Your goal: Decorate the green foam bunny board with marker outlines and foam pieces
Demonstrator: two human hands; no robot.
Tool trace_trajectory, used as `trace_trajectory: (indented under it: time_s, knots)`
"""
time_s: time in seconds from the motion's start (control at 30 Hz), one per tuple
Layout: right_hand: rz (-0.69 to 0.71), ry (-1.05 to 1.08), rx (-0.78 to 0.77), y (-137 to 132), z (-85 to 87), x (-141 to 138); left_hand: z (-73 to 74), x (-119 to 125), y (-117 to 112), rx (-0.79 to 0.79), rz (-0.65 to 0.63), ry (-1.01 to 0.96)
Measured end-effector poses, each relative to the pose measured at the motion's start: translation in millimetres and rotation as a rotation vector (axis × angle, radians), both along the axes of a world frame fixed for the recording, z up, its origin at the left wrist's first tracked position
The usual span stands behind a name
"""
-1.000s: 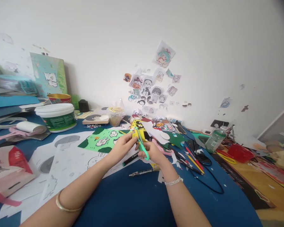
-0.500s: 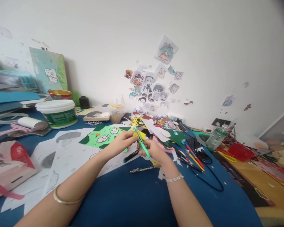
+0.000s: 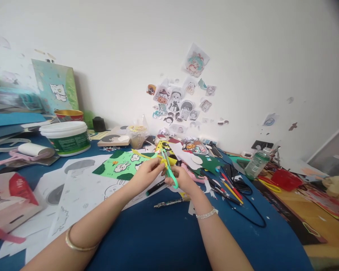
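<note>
Yellow paper [image 3: 172, 161] turned, strip [image 3: 141, 154] jutting leftward; left fingers [image 3: 156, 162] pinching paper; right fingers [image 3: 179, 173] closed round green scissors [image 3: 170, 169]; cutting apparently unfinished.

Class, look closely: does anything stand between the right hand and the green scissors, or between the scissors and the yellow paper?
Nothing visible does. The right hand holds the green scissors right at the yellow paper pinched by the left hand. The black marker lies lower in view, off that path.
</note>
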State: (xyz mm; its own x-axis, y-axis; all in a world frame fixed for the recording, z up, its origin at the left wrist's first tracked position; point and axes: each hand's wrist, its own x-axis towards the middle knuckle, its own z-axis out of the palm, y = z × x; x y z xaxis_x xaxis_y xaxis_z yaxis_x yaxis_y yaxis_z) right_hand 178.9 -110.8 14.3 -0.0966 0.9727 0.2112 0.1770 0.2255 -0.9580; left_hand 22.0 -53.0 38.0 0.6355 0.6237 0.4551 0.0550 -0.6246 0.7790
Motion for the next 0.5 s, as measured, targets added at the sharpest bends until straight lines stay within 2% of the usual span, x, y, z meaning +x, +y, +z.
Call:
trace_trajectory:
  time_s: [0.27,0.5]
  knots:
    - [0.023,-0.077,-0.024,-1.8,1.7,0.9,3.0,-7.0,9.7,-0.239,-0.115,0.041]
    - [-0.019,-0.069,-0.035,-2.9,1.0,-3.2,1.2,-6.0,10.0,-0.284,-0.166,-0.018]
